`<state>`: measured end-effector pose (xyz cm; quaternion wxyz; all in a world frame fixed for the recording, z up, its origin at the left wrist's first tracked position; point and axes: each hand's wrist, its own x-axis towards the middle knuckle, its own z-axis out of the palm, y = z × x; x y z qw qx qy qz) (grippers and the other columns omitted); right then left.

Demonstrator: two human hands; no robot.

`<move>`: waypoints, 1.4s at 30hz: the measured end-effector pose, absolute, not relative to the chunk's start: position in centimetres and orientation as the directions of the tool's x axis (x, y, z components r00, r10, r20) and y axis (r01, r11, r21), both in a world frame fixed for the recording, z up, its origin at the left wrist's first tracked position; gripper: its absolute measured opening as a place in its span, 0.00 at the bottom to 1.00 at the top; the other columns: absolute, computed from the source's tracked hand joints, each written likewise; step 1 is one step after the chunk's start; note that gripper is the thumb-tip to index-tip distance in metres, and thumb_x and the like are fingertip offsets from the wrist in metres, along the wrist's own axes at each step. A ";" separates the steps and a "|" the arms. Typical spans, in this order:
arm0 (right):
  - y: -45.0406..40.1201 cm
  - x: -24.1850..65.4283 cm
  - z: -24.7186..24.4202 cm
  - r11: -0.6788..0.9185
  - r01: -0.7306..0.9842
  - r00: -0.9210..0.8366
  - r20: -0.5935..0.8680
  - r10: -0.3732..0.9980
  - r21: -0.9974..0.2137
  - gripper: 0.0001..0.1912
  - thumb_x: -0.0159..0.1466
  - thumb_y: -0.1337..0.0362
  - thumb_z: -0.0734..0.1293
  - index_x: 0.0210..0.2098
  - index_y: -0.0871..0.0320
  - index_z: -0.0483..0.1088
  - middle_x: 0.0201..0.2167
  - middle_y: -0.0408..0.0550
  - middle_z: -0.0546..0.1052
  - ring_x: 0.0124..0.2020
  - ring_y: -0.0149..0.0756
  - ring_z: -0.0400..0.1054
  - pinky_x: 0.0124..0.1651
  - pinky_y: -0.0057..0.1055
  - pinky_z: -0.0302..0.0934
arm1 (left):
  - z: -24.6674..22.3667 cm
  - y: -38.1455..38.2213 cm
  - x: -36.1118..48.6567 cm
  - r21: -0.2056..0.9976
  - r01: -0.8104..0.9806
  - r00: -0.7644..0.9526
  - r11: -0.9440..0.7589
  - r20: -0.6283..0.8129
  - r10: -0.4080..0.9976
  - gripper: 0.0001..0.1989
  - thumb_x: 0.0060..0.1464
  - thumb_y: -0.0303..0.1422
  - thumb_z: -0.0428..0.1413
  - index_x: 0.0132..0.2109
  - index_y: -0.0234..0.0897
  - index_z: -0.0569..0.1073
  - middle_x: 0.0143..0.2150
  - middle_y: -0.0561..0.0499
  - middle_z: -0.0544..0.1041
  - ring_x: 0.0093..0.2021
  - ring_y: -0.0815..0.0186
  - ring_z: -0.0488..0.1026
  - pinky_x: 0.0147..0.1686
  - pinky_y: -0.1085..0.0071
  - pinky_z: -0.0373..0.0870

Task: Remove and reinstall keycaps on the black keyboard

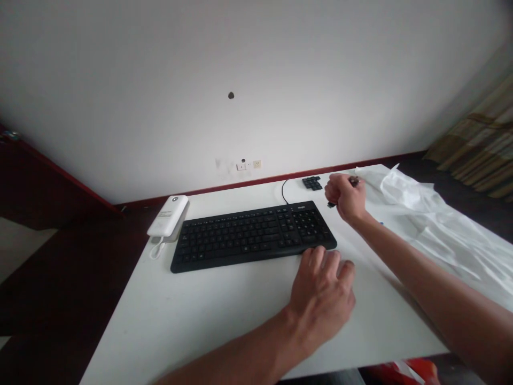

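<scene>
We have our left hand (320,299) spread, its fingertips (320,254) at the near right edge of a black keyboard (252,235). Our right hand (347,198) is closed around a small dark object (353,181), whose ends show on either side of the fist. Just beside that fist lies a small black keypad (311,183), and a thin black cable (284,190) rises from the keyboard. A white power bank (167,216) sits left of the keyboard on the white table (160,321). A crumpled white sheet (425,224) lies to our right. A wall socket (251,164) shows on the wall beyond.
</scene>
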<state>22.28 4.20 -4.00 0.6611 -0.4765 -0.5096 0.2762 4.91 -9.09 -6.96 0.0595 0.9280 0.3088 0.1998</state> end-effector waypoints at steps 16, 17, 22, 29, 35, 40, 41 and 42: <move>7.2 29.1 -7.2 0.058 0.877 0.116 0.328 0.938 -0.476 0.20 0.64 0.57 0.67 0.52 0.54 0.82 0.27 0.48 0.80 0.25 0.37 0.69 0.35 0.33 0.60 | -7.5 -8.2 4.5 0.249 0.675 0.627 -0.695 0.304 0.718 0.33 0.65 0.45 0.53 0.73 0.41 0.61 0.72 0.43 0.63 0.72 0.40 0.57 0.71 0.39 0.56; 7.3 29.1 -7.3 0.063 0.882 0.099 0.314 0.944 -0.466 0.21 0.64 0.57 0.67 0.53 0.54 0.82 0.26 0.48 0.80 0.25 0.37 0.69 0.35 0.33 0.60 | -7.5 -8.3 4.5 0.246 0.677 0.625 -0.694 0.305 0.719 0.33 0.65 0.44 0.53 0.73 0.41 0.61 0.72 0.43 0.63 0.72 0.40 0.56 0.71 0.39 0.56; 7.6 29.2 -7.7 0.061 0.910 0.062 0.281 0.958 -0.410 0.21 0.64 0.58 0.67 0.54 0.53 0.82 0.30 0.49 0.83 0.27 0.38 0.72 0.36 0.32 0.61 | -7.7 -8.9 4.7 0.215 0.686 0.630 -0.695 0.302 0.715 0.33 0.66 0.45 0.52 0.74 0.43 0.61 0.73 0.44 0.61 0.73 0.39 0.55 0.70 0.38 0.58; 7.8 28.8 -7.8 0.060 0.948 0.027 0.267 0.963 -0.312 0.20 0.64 0.60 0.67 0.54 0.53 0.82 0.35 0.51 0.85 0.33 0.43 0.76 0.41 0.35 0.64 | -7.9 -8.9 4.9 0.214 0.692 0.615 -0.689 0.325 0.718 0.32 0.66 0.44 0.52 0.73 0.43 0.62 0.74 0.44 0.60 0.74 0.36 0.52 0.69 0.38 0.60; 7.7 29.0 -7.5 0.128 0.952 -0.040 0.303 0.952 -0.278 0.11 0.64 0.58 0.70 0.41 0.53 0.84 0.39 0.51 0.85 0.38 0.45 0.77 0.42 0.35 0.64 | -7.6 -8.9 4.7 0.209 0.678 0.626 -0.705 0.338 0.702 0.30 0.66 0.43 0.52 0.71 0.40 0.64 0.74 0.44 0.59 0.74 0.35 0.50 0.71 0.38 0.58; 7.5 29.2 -7.2 0.202 0.934 -0.121 0.269 0.955 -0.296 0.07 0.61 0.57 0.74 0.35 0.52 0.83 0.37 0.49 0.85 0.38 0.44 0.77 0.41 0.34 0.63 | -7.3 -8.7 4.5 0.216 0.682 0.623 -0.699 0.329 0.710 0.28 0.66 0.43 0.52 0.69 0.39 0.66 0.73 0.43 0.61 0.72 0.37 0.55 0.71 0.38 0.57; 7.5 29.2 -7.1 0.200 0.934 -0.127 0.246 0.961 -0.296 0.07 0.60 0.57 0.74 0.35 0.52 0.83 0.34 0.48 0.84 0.36 0.43 0.77 0.40 0.34 0.63 | -7.3 -8.7 4.5 0.221 0.684 0.622 -0.696 0.323 0.713 0.28 0.66 0.43 0.52 0.69 0.38 0.67 0.72 0.43 0.62 0.71 0.38 0.57 0.70 0.37 0.57; 7.4 29.2 -6.9 0.192 0.937 -0.129 0.222 0.966 -0.293 0.07 0.61 0.57 0.74 0.35 0.52 0.83 0.31 0.47 0.83 0.33 0.42 0.76 0.38 0.34 0.62 | -7.3 -8.7 4.5 0.225 0.686 0.619 -0.692 0.320 0.717 0.28 0.65 0.43 0.53 0.68 0.38 0.67 0.71 0.42 0.63 0.70 0.38 0.58 0.70 0.37 0.58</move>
